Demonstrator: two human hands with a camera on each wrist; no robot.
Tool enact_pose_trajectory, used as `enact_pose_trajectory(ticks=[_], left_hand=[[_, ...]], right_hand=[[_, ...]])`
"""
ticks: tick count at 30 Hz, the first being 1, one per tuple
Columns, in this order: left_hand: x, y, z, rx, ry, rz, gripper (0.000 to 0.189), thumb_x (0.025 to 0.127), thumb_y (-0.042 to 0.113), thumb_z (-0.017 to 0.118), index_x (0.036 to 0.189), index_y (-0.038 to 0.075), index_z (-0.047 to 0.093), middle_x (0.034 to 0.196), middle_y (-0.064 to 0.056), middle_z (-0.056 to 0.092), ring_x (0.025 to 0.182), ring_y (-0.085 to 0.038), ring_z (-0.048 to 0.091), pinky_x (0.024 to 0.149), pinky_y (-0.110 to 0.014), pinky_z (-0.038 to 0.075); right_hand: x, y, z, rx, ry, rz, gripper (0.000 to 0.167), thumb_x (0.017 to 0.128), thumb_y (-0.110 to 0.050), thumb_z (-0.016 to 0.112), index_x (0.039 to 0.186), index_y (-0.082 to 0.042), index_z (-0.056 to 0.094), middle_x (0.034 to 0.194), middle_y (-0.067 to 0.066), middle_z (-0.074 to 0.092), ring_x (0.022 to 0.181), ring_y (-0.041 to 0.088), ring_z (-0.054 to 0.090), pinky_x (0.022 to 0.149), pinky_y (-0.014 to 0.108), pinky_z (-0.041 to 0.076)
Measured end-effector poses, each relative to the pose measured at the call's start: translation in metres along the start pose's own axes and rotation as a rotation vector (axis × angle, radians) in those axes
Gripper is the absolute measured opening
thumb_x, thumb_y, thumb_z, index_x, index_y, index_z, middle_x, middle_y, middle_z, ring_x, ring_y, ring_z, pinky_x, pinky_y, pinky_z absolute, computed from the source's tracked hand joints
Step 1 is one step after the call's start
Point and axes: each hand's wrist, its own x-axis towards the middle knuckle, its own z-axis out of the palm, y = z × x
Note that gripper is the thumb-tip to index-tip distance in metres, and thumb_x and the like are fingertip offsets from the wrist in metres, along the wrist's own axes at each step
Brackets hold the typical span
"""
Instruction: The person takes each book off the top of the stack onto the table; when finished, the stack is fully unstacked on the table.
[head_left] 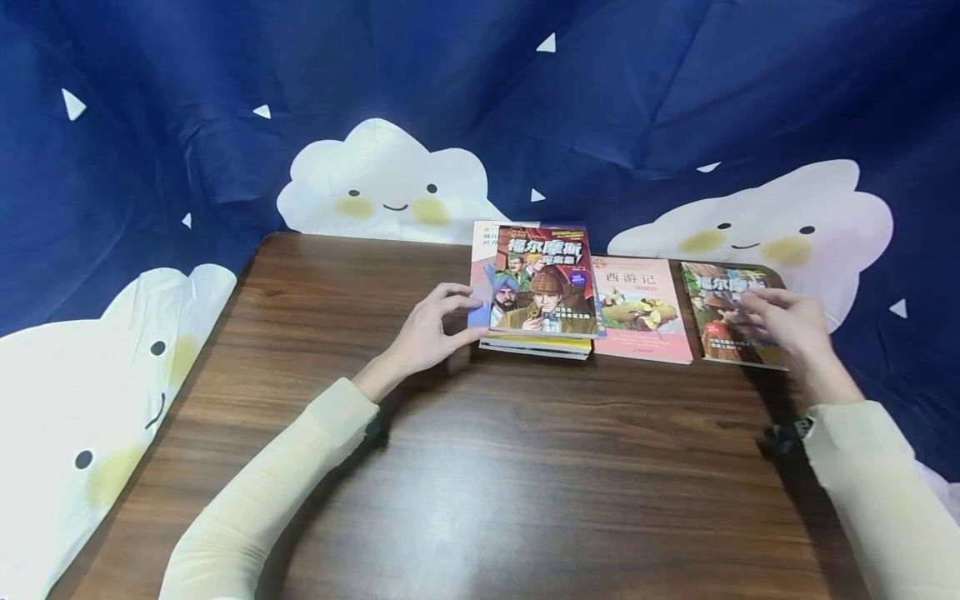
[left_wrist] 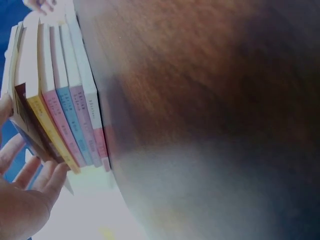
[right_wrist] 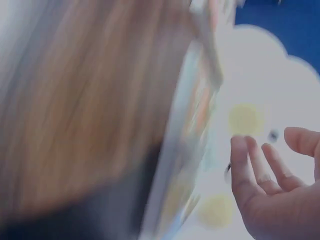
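My left hand (head_left: 427, 331) is at the left side of a stack of books, its fingertips against the edges of the upper books. On top lies a comic-style book (head_left: 545, 283) with a man in a deerstalker and a pipe. Yellow (left_wrist: 52, 135), pink, blue and purple spines show below it in the left wrist view. My right hand (head_left: 787, 325) hovers above a similar comic-style book (head_left: 720, 333) at the right, fingers loosely bent and holding nothing. In the right wrist view the hand (right_wrist: 280, 195) is apart from the blurred book edges.
Between the stack and the right book lies a pink book (head_left: 641, 321) with a cartoon picture. Everything rests near the far edge of a brown wooden table (head_left: 465, 483). A dark blue curtain (head_left: 600, 100) with white clouds hangs behind and beside it.
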Motion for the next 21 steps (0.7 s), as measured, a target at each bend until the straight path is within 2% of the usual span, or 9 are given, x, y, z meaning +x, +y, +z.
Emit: enact_pose_trajectory(ticks=[3,5,9,10,13,15,18,21], left_hand=[[0.001,-0.001,0.000,0.002,0.001,-0.001,0.046,0.093,0.036,0.082,0.132,0.012,0.074,0.147,-0.007,0.059,0.139,-0.030,0.058,0.116,-0.051,0.050],[0.001,-0.001,0.000,0.001,0.001,-0.002,0.046,0.093,0.036,0.082,0.132,0.012,0.073,0.147,-0.007,0.059,0.140,-0.030,0.058,0.117,-0.051,0.050],[0.000,-0.001,0.000,0.002,0.002,-0.002,0.046,0.093,0.035,0.082,0.132,0.012,0.074,0.147,-0.007,0.059,0.139,-0.030,0.058,0.116,-0.051,0.050],[0.000,-0.001,0.000,0.003,0.002,-0.003,0.046,0.093,0.035,0.082,0.132,0.012,0.074,0.147,-0.007,0.058,0.139,-0.030,0.058,0.116,-0.051,0.050],[0.000,-0.001,-0.001,0.005,0.005,-0.003,0.046,0.093,0.035,0.083,0.132,0.012,0.074,0.147,-0.008,0.059,0.139,-0.030,0.058,0.116,-0.051,0.050],[0.000,-0.001,-0.001,0.005,0.004,-0.003,0.046,0.093,0.035,0.083,0.132,0.012,0.074,0.147,-0.008,0.059,0.139,-0.030,0.058,0.116,-0.051,0.050],[0.001,-0.001,0.000,0.007,0.004,0.004,0.047,0.093,0.036,0.083,0.132,0.012,0.074,0.148,-0.009,0.058,0.139,-0.030,0.058,0.116,-0.052,0.050],[0.001,-0.001,0.000,0.012,0.005,0.010,0.047,0.093,0.036,0.083,0.132,0.012,0.074,0.148,-0.009,0.058,0.139,-0.031,0.058,0.116,-0.052,0.049]], right_hand=[[-0.002,-0.007,0.037,0.064,-0.089,-0.007,0.013,0.103,-0.011,0.067,0.096,-0.021,0.072,0.076,-0.010,0.080,0.069,0.004,0.077,0.064,0.022,0.065],[-0.005,-0.012,0.063,0.084,-0.118,-0.018,0.006,0.102,-0.011,0.069,0.102,-0.016,0.070,0.080,-0.009,0.081,0.072,0.005,0.078,0.067,0.022,0.065],[-0.011,-0.021,0.109,0.070,-0.166,-0.005,0.010,0.100,-0.015,0.073,0.110,-0.014,0.068,0.085,-0.009,0.081,0.076,0.007,0.078,0.072,0.023,0.066],[-0.012,-0.023,0.120,0.081,-0.183,-0.004,0.007,0.100,-0.014,0.073,0.106,-0.015,0.070,0.086,-0.008,0.081,0.076,0.008,0.079,0.073,0.024,0.066],[-0.013,-0.029,0.147,0.084,-0.232,0.012,0.012,0.100,-0.013,0.073,0.112,-0.011,0.070,0.087,-0.006,0.081,0.078,0.008,0.079,0.074,0.024,0.066],[-0.012,-0.031,0.162,0.068,-0.251,0.018,0.021,0.100,-0.013,0.072,0.120,-0.005,0.067,0.087,-0.007,0.080,0.078,0.008,0.078,0.074,0.024,0.066],[-0.010,-0.032,0.177,-0.031,-0.243,0.015,0.039,0.100,-0.017,0.074,0.131,0.001,0.061,0.083,-0.012,0.078,0.071,0.004,0.076,0.070,0.023,0.066],[-0.007,-0.031,0.185,-0.126,-0.219,0.022,0.049,0.097,-0.021,0.077,0.136,0.003,0.059,0.075,-0.017,0.075,0.064,0.000,0.071,0.065,0.021,0.064]])
